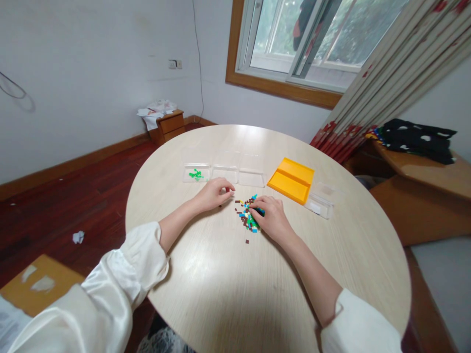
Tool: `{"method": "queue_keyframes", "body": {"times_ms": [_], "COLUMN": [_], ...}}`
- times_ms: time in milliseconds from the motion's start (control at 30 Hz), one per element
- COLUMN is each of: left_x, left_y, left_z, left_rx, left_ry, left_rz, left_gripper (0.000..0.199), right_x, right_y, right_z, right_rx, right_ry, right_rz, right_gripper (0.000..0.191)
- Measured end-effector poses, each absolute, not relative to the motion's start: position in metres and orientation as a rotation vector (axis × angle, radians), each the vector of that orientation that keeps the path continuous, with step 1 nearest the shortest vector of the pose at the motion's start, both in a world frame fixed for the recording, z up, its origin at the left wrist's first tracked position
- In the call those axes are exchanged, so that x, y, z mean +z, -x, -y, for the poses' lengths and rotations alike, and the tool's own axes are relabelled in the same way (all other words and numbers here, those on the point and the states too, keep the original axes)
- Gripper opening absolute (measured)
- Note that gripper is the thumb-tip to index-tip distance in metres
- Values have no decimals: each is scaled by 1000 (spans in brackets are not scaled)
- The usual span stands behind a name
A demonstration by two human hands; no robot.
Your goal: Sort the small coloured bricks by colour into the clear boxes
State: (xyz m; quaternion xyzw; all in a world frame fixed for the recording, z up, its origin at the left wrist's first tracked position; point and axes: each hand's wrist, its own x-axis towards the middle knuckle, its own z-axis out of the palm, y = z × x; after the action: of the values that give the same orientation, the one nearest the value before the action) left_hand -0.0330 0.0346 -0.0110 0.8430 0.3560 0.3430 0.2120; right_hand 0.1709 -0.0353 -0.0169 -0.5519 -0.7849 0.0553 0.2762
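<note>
A small pile of tiny coloured pieces, brown, green, blue and white, lies in the middle of the round pale wooden table. My right hand rests on the pile's right side with its fingers curled over the pieces. My left hand lies just left of the pile, fingers pinched together near a dark red piece; whether it holds that piece is unclear. Behind my hands stand three clear plastic trays; the left one holds several green pieces.
A yellow tray and a small clear box sit to the right of the trays. Around the table are a wooden nightstand, a cardboard box, curtains and a bench with dark clothes.
</note>
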Motion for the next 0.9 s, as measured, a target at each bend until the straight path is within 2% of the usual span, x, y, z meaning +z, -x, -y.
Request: {"method": "queue_keyframes", "body": {"times_ms": [300,900], "left_x": [-6,-11], "left_y": [27,19], "left_z": [-26,-22], "left_rx": [823,826], "left_ry": [-2319,-2325], "left_rz": [-889,-863], "left_gripper": [11,9], "right_x": [-15,-25], "right_y": [-170,-165], "right_z": [36,34], "right_rx": [169,33], "right_ry": [1576,1557], "right_rz": [2105,2101], "right_gripper": [11,17]}}
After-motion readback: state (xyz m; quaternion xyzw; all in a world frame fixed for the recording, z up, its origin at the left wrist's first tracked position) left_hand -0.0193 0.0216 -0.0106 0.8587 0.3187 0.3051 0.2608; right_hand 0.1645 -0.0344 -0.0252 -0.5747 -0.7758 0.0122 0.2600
